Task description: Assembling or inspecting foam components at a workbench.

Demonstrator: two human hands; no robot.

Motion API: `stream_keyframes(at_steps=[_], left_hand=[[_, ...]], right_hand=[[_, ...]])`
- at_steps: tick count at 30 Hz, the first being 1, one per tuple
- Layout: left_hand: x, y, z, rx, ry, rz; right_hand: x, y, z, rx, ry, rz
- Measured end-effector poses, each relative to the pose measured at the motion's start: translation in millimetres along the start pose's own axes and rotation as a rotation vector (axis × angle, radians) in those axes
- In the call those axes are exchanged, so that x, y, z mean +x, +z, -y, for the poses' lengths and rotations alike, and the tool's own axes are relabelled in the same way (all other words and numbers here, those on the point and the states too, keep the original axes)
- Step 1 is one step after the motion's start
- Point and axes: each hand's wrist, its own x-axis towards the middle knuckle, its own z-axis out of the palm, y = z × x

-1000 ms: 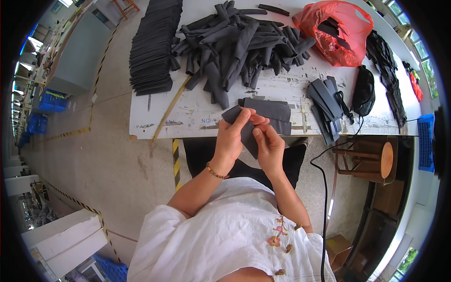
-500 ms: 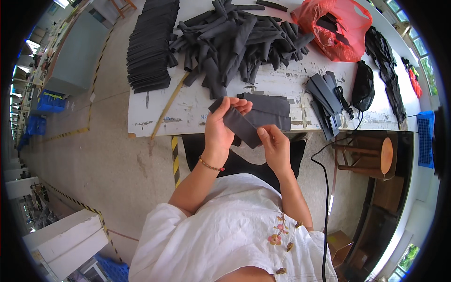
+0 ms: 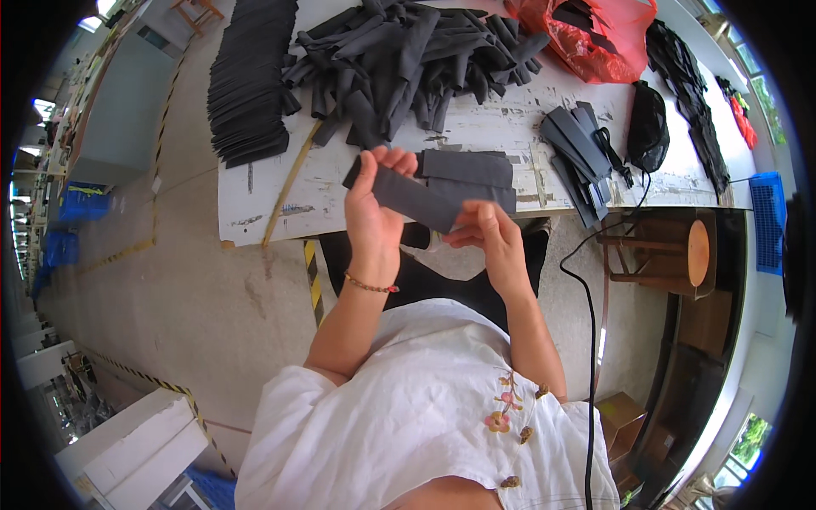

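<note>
A flat dark grey fabric strip (image 3: 406, 197) is held up slantwise over the table's front edge. My left hand (image 3: 374, 204) is closed around its upper left end, palm turned up, with the thumb in front. At the strip's lower right end is my right hand (image 3: 493, 238), its thumb and bent fingers closed about the edge; the fingertips are slightly blurred. Just behind the strip, several flat dark grey fabric pieces (image 3: 476, 177) lie stacked on the white table (image 3: 255, 191).
Farther back lie a heap of dark strips (image 3: 408, 59) and, at left, a long overlapping stack (image 3: 248, 85). To the right are a red plastic bag (image 3: 595, 51), grey strips (image 3: 576, 144) and a black pouch (image 3: 648, 127) with a cable. A wooden stool (image 3: 697, 252) stands below.
Both hands and the strip have shifted within the view, and the strip now lies flatter across. My right hand's fingers have spread farther out below the strip's end. The view has shifted slightly.
</note>
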Motion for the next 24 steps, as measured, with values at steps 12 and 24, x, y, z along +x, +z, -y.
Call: stream_keyframes(at_steps=[12,24], left_hand=[[-0.1,-7.2,22.9,-0.037,-0.073,-0.092],[-13.5,-20.1,48.4,1.276,0.436,0.063]], right_hand=[[-5.8,-1.4,0.6,-0.174,-0.041,-0.049],[16.8,-67.7,0.7,-0.403,0.022,-0.174]])
